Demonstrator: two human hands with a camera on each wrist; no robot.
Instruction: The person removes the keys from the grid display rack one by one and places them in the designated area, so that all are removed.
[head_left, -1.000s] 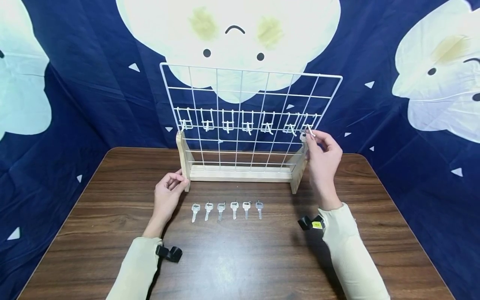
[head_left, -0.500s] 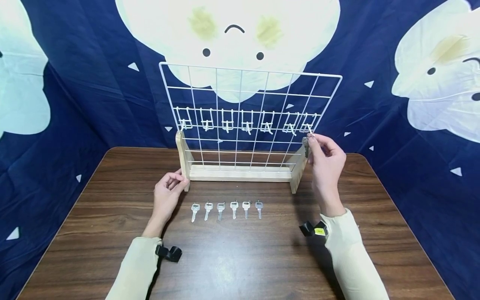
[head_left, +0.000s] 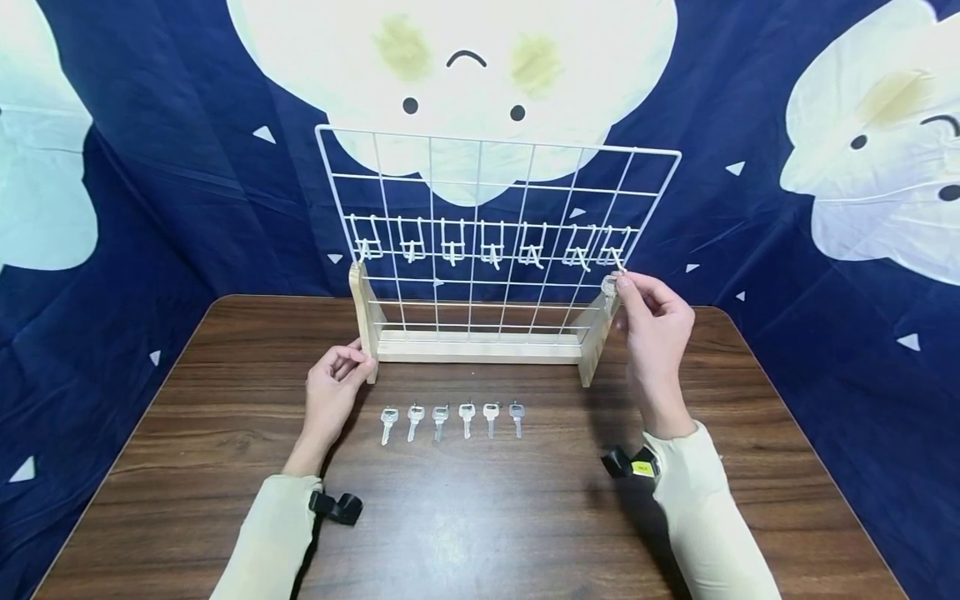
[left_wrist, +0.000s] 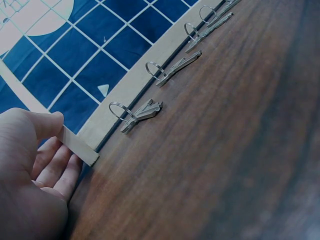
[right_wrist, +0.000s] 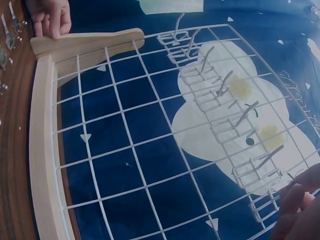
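At the rack's right end my right hand (head_left: 656, 354) pinches a silver key (head_left: 608, 287) near its ring, just below the tip of the rightmost white hook (head_left: 613, 255). The right wrist view shows those fingertips (right_wrist: 297, 187) close beside the hook, with the key mostly hidden. My left hand (head_left: 335, 390) grips the left wooden leg (head_left: 366, 325) of the rack low down, thumb in front, as the left wrist view also shows. Several other keys (head_left: 440, 423), each with a split ring (left_wrist: 120, 111), lie in a row on the table before the rack.
The white wire grid (head_left: 480, 141) stands upright in a wooden base (head_left: 480, 353) on the brown table (head_left: 247, 450). Several more hooks (head_left: 453, 252) run across it in one row, bearing no keys. A blue cloth (head_left: 187, 167) with cloud prints hangs close behind.
My right hand has moved slightly down and to the right, with the key turning at its fingertips. The left hand stays on the wooden leg.
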